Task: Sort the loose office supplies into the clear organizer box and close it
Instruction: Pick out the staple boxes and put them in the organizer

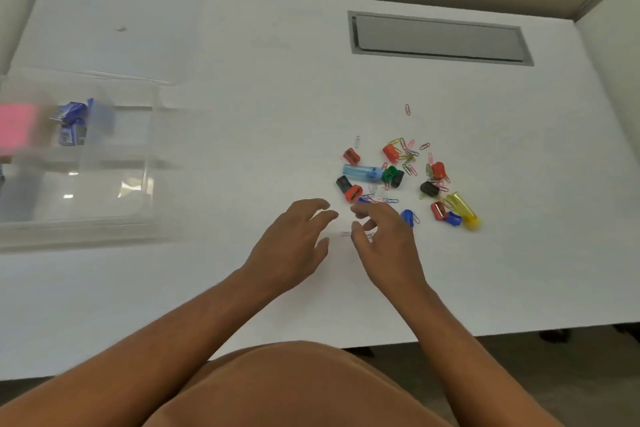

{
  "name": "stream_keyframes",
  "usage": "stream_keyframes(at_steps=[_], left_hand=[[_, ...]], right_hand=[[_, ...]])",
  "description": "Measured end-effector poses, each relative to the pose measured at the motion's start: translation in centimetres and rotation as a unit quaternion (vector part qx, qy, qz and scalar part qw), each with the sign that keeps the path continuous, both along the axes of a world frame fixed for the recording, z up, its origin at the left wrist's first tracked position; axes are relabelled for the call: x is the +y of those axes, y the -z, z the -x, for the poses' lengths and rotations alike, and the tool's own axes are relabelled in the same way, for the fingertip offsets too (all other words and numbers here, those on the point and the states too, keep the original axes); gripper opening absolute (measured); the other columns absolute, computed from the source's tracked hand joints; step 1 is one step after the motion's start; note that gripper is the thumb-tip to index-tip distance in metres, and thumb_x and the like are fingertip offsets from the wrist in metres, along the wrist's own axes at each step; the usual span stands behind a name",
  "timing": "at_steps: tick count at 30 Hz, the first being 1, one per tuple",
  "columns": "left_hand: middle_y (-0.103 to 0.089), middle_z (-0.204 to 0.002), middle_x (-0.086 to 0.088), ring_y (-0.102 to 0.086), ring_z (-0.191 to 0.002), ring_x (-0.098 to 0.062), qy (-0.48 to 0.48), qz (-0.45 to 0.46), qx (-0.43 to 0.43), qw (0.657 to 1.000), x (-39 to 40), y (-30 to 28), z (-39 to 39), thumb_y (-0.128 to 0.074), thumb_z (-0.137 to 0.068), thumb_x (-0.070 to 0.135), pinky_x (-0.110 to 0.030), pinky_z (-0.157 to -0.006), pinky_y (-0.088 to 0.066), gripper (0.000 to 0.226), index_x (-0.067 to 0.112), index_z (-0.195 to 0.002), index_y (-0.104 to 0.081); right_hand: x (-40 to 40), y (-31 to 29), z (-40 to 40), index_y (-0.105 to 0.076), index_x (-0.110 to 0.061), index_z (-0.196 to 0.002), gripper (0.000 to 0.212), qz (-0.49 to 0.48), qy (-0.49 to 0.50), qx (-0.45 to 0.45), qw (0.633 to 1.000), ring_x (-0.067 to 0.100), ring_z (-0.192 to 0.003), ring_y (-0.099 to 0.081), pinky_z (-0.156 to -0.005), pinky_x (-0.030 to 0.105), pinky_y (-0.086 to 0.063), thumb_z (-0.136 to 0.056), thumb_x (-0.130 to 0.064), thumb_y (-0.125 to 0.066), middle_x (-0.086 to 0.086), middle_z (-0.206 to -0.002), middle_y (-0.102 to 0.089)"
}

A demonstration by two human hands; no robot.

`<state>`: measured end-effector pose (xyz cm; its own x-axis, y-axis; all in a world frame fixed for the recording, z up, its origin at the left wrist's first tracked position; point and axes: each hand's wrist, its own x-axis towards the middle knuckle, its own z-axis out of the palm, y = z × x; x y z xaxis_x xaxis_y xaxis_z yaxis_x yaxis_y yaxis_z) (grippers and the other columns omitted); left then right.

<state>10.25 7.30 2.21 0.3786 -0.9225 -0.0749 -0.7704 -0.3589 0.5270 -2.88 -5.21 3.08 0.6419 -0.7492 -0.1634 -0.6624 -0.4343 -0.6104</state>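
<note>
A pile of loose supplies lies right of centre on the white table: red sharpeners [351, 156], a blue tube [360, 171], a yellow tube [464, 210], black and green sharpeners [391, 174] and several coloured paper clips [408, 154]. The clear organizer box [104, 211] stands open at the left, blurred, with pink notes [15, 130] and blue staple boxes [71, 123] inside. My left hand [294, 243] hovers with fingers apart just below the pile. My right hand [384, 239] is beside it, fingers curled over a pale paper clip [345, 234] on the table.
A grey recessed cable hatch [440, 40] sits in the table at the back right. One stray paper clip [407, 109] lies apart above the pile. The table's front edge [485, 331] runs just past my forearms. Partition walls border the left, back and right.
</note>
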Motion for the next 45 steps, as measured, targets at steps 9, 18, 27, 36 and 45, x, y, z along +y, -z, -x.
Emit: stream_keyframes(at_steps=[9,18,27,36,45], left_hand=[[-0.068,-0.110,0.009,-0.068,-0.094,-0.009,-0.143,-0.015,0.160,0.977,-4.7,0.9,3.9,-0.073,-0.095,0.021,-0.026,-0.084,-0.059,0.030,0.027,-0.125,-0.069],[-0.077,-0.120,-0.003,-0.078,-0.100,-0.017,-0.308,-0.034,0.506,0.805,-7.8,-0.4,6.8,-0.067,-0.101,0.025,-0.038,-0.095,-0.063,0.024,0.023,-0.124,-0.073],[-0.081,-0.104,-0.015,-0.080,-0.095,-0.027,-0.318,0.016,0.643,0.696,-9.0,-0.2,7.0,-0.074,-0.095,0.014,-0.035,-0.084,-0.065,0.017,0.014,-0.112,-0.080],[-0.080,-0.102,-0.017,-0.080,-0.083,-0.030,-0.376,-0.003,0.635,0.675,-10.4,-0.4,5.8,-0.078,-0.090,0.023,-0.032,-0.068,-0.066,0.020,0.009,-0.105,-0.075],[-0.080,-0.110,-0.014,-0.079,-0.100,-0.032,-0.305,-0.008,0.686,0.660,-10.1,-0.4,6.1,-0.084,-0.078,0.011,-0.032,-0.079,-0.065,0.045,0.017,-0.122,-0.072]], right_hand=[[-6.9,2.9,4.5,-0.065,-0.019,-0.131,0.035,0.068,0.013,0.062,0.996,0.020,-0.129,-0.050,-0.103,0.024,-0.040,-0.097,-0.022,-0.070,0.004,-0.136,-0.058],[-7.5,2.3,5.1,-0.065,-0.020,-0.130,0.032,0.020,-0.015,-0.026,0.999,0.009,-0.109,-0.061,-0.084,0.008,-0.042,-0.098,-0.018,-0.069,-0.001,-0.127,-0.064],[-7.3,1.1,6.5,-0.058,-0.036,-0.132,0.049,-0.087,-0.054,-0.060,0.993,-0.004,-0.097,-0.059,-0.081,0.014,-0.052,-0.088,-0.032,-0.080,-0.019,-0.112,-0.062],[-14.5,2.2,10.5,-0.071,-0.015,-0.118,0.040,0.218,-0.029,0.109,0.969,0.030,-0.082,-0.059,-0.065,0.041,-0.055,-0.081,-0.002,-0.081,0.007,-0.097,-0.074],[-12.9,2.1,10.4,-0.067,-0.021,-0.127,0.044,0.129,-0.016,0.122,0.984,0.017,-0.098,-0.065,-0.077,0.027,-0.055,-0.086,-0.023,-0.082,-0.001,-0.113,-0.072]])
